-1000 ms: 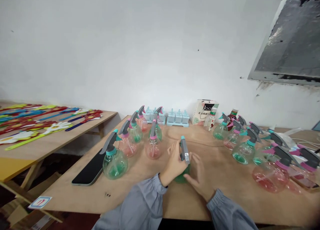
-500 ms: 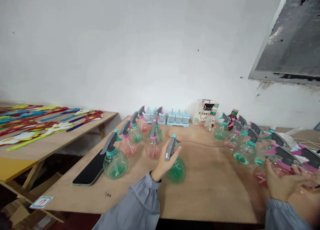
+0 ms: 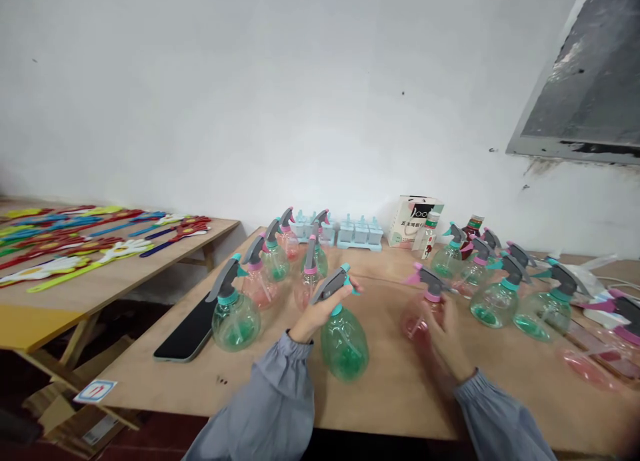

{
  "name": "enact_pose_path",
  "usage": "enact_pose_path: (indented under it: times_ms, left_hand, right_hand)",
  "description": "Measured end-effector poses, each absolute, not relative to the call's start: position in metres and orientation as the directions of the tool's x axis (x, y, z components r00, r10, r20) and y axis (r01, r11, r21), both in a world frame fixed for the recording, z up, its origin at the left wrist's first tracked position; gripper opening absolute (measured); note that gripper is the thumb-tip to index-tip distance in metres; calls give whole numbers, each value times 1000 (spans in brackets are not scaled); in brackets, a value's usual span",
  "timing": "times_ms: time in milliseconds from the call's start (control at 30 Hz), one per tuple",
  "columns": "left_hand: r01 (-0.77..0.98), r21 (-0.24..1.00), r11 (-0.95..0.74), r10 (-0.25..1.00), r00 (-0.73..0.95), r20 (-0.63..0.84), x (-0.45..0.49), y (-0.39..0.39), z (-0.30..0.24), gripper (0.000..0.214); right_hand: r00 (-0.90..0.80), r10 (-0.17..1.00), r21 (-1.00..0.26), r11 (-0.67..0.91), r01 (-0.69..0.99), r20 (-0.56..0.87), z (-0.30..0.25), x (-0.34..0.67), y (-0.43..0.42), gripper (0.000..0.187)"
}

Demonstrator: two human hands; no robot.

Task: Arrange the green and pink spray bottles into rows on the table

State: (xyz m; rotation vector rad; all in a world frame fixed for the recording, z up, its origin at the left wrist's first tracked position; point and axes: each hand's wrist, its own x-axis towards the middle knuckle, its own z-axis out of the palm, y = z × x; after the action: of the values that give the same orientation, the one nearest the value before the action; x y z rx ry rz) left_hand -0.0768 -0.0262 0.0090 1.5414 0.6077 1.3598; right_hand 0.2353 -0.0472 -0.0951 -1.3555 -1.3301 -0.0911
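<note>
My left hand (image 3: pixel 313 316) grips the grey trigger head of a green spray bottle (image 3: pixel 344 344) that stands on the wooden table (image 3: pixel 385 391) just in front of me. My right hand (image 3: pixel 445 334), blurred by motion, is closed on a pink spray bottle (image 3: pixel 419 317) with a grey and pink trigger, a little right of the green one. Both sleeves are grey.
Several green and pink spray bottles stand in a left group (image 3: pixel 265 274) and a right group (image 3: pixel 505 287). A black phone (image 3: pixel 187 334) lies at the left edge. Light blue moulds (image 3: pixel 357 233) and a carton (image 3: pixel 417 222) sit at the back. A side table (image 3: pixel 100 274) holds coloured plastic clappers.
My right hand went to the right group, took a pink bottle and brought it to the middle. My left hand shifted the green bottle slightly left and nearer.
</note>
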Motion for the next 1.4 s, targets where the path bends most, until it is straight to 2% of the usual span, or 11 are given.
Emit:
enact_pose_path:
  times_ms: [100, 200, 367, 500, 667, 800, 933, 1167, 1300, 1400]
  left_hand:
    - [-189, 902, -387, 890, 180, 420, -75, -24, 6, 47]
    - [-185, 895, -406, 869, 224, 441, -74, -23, 6, 38]
    - [-176, 909, -377, 890, 203, 408, -74, -21, 5, 44]
    - [-180, 896, -407, 835, 325, 444, -74, -20, 3, 37]
    - [-222, 903, -367, 878, 238, 415, -73, -19, 2, 45]
    - [-236, 892, -386, 864, 246, 439, -75, -20, 3, 31]
    - [-230, 914, -334, 898, 217, 383, -75, -19, 4, 42]
    - [-244, 896, -371, 858, 280, 432, -76, -22, 7, 35]
    - [-148, 903, -403, 876, 222, 428, -77, -21, 4, 47]
    - [-46, 862, -504, 827, 261, 498, -78, -25, 6, 39]
  right_hand:
    - [252, 674, -639, 415, 647, 694, -83, 206, -17, 45]
    - [250, 667, -647, 450, 616, 702, -85, 193, 10, 47]
    - [323, 619, -658, 443, 609, 716, -102, 188, 29, 53]
    - [327, 602, -649, 452, 612, 728, -108, 189, 29, 57]
    - [328, 601, -650, 456, 608, 728, -108, 190, 29, 56]
    - [337, 618, -672, 451, 587, 710, -108, 191, 28, 57]
    - [341, 616, -675, 456, 580, 710, -107, 190, 26, 56]
    - [348, 615, -679, 454, 577, 707, -105, 189, 25, 58]
    - [354, 610, -677, 447, 584, 709, -106, 190, 26, 59]
    - [341, 611, -669, 453, 590, 714, -106, 190, 25, 58]
